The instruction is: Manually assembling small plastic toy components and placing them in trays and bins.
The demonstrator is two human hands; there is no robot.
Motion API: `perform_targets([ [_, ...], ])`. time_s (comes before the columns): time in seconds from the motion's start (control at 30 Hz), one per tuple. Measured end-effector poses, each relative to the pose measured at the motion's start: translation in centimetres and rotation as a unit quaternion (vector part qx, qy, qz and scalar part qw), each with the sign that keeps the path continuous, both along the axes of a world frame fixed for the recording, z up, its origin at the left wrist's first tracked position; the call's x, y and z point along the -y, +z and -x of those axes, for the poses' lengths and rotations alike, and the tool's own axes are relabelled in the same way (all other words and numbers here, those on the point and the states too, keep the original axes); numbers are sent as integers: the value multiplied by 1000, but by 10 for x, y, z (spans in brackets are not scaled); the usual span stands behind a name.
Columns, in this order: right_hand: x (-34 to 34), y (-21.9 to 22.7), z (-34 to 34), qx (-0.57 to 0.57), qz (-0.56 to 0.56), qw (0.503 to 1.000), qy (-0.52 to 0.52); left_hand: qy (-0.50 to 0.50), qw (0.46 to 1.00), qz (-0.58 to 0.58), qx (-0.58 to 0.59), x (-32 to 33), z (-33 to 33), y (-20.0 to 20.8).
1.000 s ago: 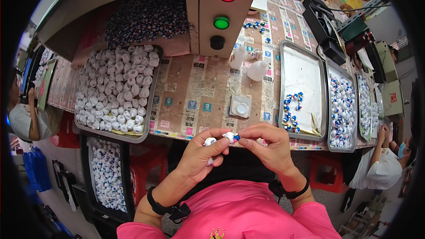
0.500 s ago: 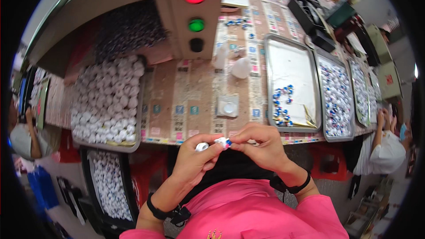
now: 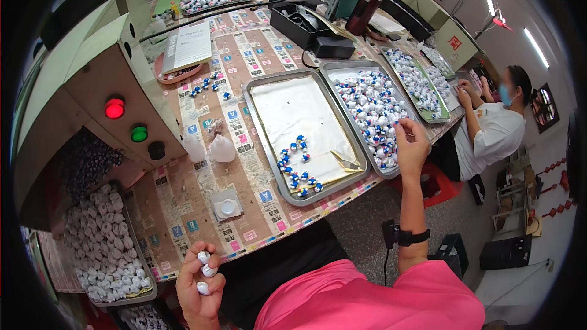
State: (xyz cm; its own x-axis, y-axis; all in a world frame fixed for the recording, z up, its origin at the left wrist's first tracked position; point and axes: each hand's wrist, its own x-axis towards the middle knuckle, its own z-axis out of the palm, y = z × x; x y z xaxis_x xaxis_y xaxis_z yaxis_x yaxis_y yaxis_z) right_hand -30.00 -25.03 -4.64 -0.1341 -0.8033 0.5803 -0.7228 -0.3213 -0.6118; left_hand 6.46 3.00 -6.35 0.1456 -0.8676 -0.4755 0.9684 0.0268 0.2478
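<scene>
My left hand (image 3: 199, 287) is at the lower left, off the table's front edge. Its curled fingers hold three small white rounded pieces (image 3: 209, 270), one above another. My right hand (image 3: 413, 150) reaches out to the right edge of a metal tray (image 3: 329, 74) heaped with small white-and-blue figures (image 3: 370, 107). The right fingers are loosely bent and apart, and no piece shows between them. Nearer the middle, a paper-lined tray (image 3: 293, 107) has a cluster of blue-and-white pieces (image 3: 296, 177) at its lower left.
A tray of plain white pieces (image 3: 107, 241) stands at the left, beside a box with red and green lamps (image 3: 127, 119). White bottles (image 3: 221, 148) and a small square holder (image 3: 227, 205) stand on the patterned table. A masked co-worker (image 3: 492, 125) sits at the right; another works across.
My hands, together around a small white-and-blue piece before, are now apart. My right hand has gone right to the full tray; the left keeps white pieces. The view has turned right.
</scene>
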Motion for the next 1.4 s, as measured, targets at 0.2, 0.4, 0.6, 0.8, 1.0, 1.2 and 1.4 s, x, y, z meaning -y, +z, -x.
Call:
perform_targets([
  [0.2,17,-14,13,-27,-53,998,-21,0,1000,1,5,-2,3,-13],
  [0.4,-17,-7,-67,-84,-30,977,193,0,997,-7,73,-6,9,-12],
  [0.6,-18,-29,-122,-117,-80,946,293,14,998,6,68,-10,16,-9],
  [0.8,-4,-37,-134,-65,-246,926,278,-3,995,-49,90,-9,14,-5],
  [1.0,-18,-27,-125,83,-300,880,360,-5,998,-9,56,-8,11,-13],
  [1.2,-42,-12,-119,265,-430,763,404,-27,999,9,32,-4,10,-14],
  [1.4,-44,-10,-141,319,-474,709,414,-29,998,2,48,-6,9,-14],
])
